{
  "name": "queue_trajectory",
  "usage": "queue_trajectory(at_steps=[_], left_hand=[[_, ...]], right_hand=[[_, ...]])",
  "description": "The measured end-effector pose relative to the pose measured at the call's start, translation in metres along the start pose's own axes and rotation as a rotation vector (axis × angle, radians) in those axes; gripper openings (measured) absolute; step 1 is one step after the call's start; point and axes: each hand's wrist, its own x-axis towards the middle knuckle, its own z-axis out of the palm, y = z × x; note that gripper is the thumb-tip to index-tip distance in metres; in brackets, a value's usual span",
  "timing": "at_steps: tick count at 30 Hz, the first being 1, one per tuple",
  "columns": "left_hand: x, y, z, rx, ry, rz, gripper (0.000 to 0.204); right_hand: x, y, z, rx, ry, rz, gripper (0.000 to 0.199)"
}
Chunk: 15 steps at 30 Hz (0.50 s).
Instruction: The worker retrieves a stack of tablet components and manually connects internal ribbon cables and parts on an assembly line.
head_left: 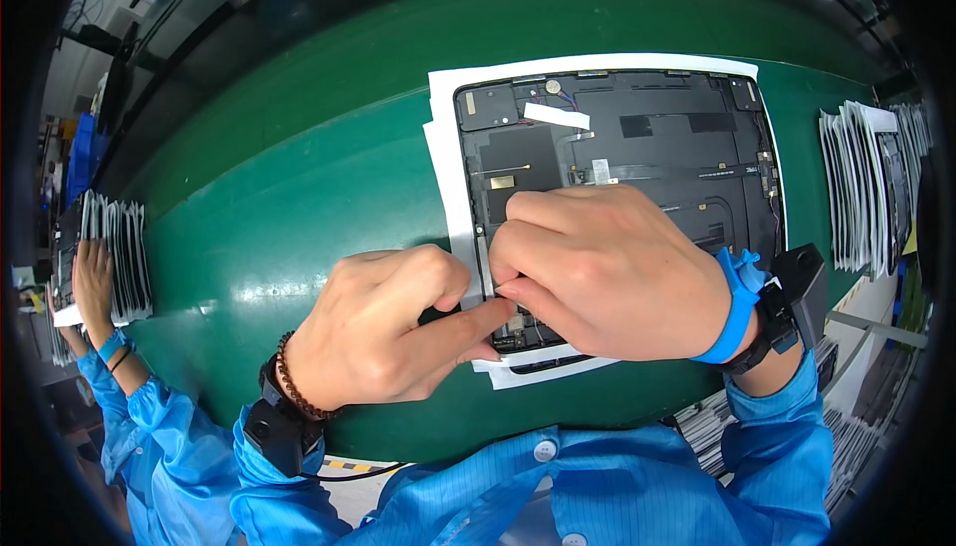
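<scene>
An opened black tablet housing point(652, 148) with small boards, cables and metal contacts lies on white sheets point(447, 173). A loose-looking white strip point(558, 116) rests across its upper left part. My right hand point(612, 272) bends over the housing's lower left, thumb and forefinger pinched together; what sits between them is too small to name. Meeting those fingertips at the left edge, my left hand point(383, 332) is closed, its index finger reaching along the corner and its thumb low beside it. Whatever its fingers grip is hidden.
The green bench top point(299, 188) carries all this. Upright stacks of sheets and housings stand at the right point(856, 188) and far left point(118, 257). A co-worker's hand point(93, 282) touches the left stack. More sheet stacks point(707, 432) show below the bench edge.
</scene>
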Motion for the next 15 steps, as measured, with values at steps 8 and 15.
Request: queue_trajectory(at_steps=[8, 15], left_hand=[[-0.002, -0.002, -0.001, 0.000, 0.000, 0.006, 0.028], [-0.014, -0.008, 0.010, 0.025, 0.044, 0.058, 0.042]], right_hand=[[0.005, -0.002, -0.006, 0.065, -0.037, 0.010, 0.013], [0.001, -0.020, -0.035, 0.179, 0.281, 0.053, 0.011]])
